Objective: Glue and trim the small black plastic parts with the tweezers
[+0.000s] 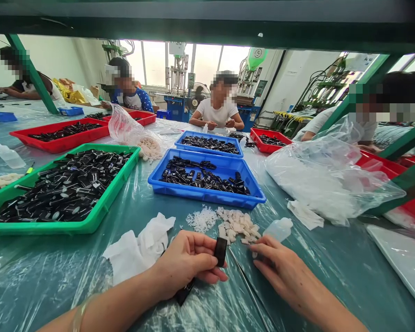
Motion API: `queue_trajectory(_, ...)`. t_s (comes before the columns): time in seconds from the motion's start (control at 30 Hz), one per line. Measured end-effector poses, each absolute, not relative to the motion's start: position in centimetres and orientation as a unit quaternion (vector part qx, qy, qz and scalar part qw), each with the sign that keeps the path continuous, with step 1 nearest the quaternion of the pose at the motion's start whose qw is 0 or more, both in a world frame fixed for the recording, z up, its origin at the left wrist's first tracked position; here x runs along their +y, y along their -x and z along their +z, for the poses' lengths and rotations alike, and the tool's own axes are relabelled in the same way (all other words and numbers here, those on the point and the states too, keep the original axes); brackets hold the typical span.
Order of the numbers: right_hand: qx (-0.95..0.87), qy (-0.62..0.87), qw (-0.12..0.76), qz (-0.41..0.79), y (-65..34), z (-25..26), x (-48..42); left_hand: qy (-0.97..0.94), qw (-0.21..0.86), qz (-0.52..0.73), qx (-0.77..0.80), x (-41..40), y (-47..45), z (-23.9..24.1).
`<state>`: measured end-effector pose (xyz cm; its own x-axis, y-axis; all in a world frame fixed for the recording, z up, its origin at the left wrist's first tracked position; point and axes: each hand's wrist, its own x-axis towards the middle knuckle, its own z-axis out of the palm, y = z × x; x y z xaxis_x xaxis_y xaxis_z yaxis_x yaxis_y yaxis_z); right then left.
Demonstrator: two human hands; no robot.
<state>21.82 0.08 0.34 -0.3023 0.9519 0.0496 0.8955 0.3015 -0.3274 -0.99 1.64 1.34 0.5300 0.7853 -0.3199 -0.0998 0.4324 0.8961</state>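
My left hand (pixel 188 263) is closed around a small black plastic part (pixel 220 251), held upright between thumb and fingers; another black piece (pixel 184 293) shows beneath the hand. My right hand (pixel 280 269) rests on the plastic-covered table, fingers curled over something small and white that I cannot make out, at the edge of a pile of small white pieces (pixel 237 226). A small clear squeeze bottle (pixel 278 229) lies just beyond the right hand. A thin metal tool (pixel 245 283) lies between my hands.
A blue tray (pixel 207 193) and a green tray (pixel 90 223) of black parts stand ahead. Red trays (pixel 58 143), another blue tray (pixel 210 138), crumpled white cloth (pixel 138 249) and clear bags (pixel 325 180) surround them. Several people sit across the table. Green frame posts (pixel 401 184) cross on the right.
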Motion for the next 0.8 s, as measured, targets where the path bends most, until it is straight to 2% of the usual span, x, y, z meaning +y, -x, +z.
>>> queue_trajectory(0.13, -0.798, 0.58, 0.115, 0.113, -22.1, -0.3, 0.3, -0.441, 0.755, 0.298, 0.384, 1.7, 1.0, 1.3)
queue_trajectory(0.4, -0.786, 0.587, 0.165, 0.107, -21.5, 0.1, 0.0, -0.431, 0.759, 0.296, 0.387, 1.5, 1.0, 1.3)
queue_trajectory(0.6, -0.702, 0.58, 0.315, 0.268, -19.8, 1.3, -0.7, -0.418, 0.769, 0.295, 0.383, 1.6, 0.9, 1.2)
queue_trajectory(0.8, -0.598, 0.549, 0.384, 0.44, -18.9, 1.7, -1.0, -0.421, 0.773, 0.289, 0.376, 1.5, 0.9, 1.3)
